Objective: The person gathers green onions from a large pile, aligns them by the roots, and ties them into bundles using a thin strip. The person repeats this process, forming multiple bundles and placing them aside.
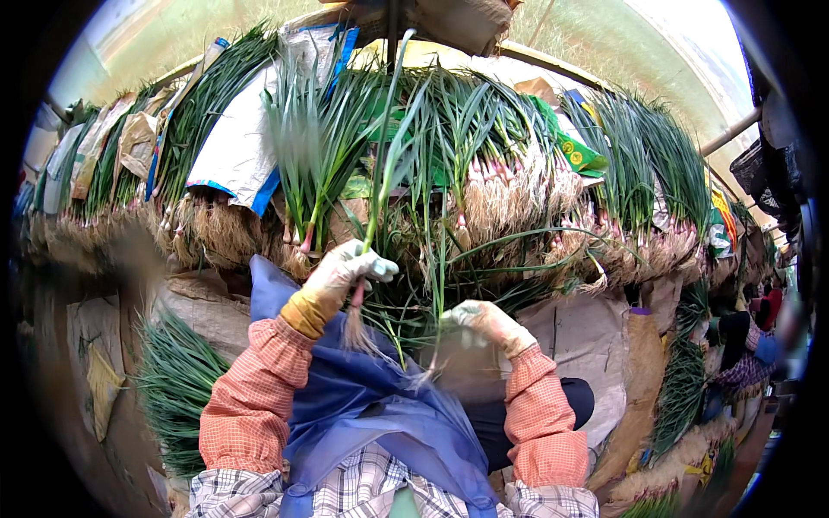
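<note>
My left hand [344, 278], in a pale stained glove with a yellowish cuff, is closed around a green garlic stalk [390, 155]. The leaves rise above the fist, and the pinkish bulb and pale roots hang below. To the right, my right hand [490, 326], gloved too and partly blurred, pinches a thinner green garlic stalk [440, 259] at its fingertips. Wispy roots hang from that stalk over the blue apron [380, 440] on my lap. Just beyond both hands, loose green leaves [509, 281] trail below the piled bunches.
A long bank of green garlic bunches [509, 186] curves across the far side, roots toward me. White sacking [237, 142] and a green printed bag [579, 155] lie among them. More bunches [177, 380] lie at my left. People [747, 345] are at the far right.
</note>
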The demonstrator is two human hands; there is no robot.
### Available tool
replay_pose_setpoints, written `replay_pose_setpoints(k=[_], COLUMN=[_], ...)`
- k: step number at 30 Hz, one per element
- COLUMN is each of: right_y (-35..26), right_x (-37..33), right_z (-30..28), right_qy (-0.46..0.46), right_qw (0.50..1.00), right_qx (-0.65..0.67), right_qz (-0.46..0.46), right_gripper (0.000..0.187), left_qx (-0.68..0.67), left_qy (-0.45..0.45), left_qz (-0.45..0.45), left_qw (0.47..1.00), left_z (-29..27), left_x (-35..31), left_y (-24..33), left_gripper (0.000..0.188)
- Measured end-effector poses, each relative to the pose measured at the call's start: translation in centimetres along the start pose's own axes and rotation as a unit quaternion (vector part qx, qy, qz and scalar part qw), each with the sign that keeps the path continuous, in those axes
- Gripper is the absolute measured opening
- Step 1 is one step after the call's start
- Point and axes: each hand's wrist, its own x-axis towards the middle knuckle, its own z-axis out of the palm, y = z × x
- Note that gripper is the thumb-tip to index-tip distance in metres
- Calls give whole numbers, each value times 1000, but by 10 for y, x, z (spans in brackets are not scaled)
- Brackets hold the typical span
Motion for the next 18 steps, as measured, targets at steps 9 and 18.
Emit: replay_pose_setpoints(k=[9,18], right_y=[-86,-57], right_x=[64,55], right_z=[-51,8], right_qy=[439,126], right_qw=[850,966], right_qx=[-291,-69], right_qz=[4,-214], right_gripper=[37,26], left_qx=[545,-133], left_qy=[420,-173], left_qz=[275,-36], left_qw=[672,975], left_z=[-79,19], left_x=[64,91], left_y=[61,-23], left_gripper=[54,41])
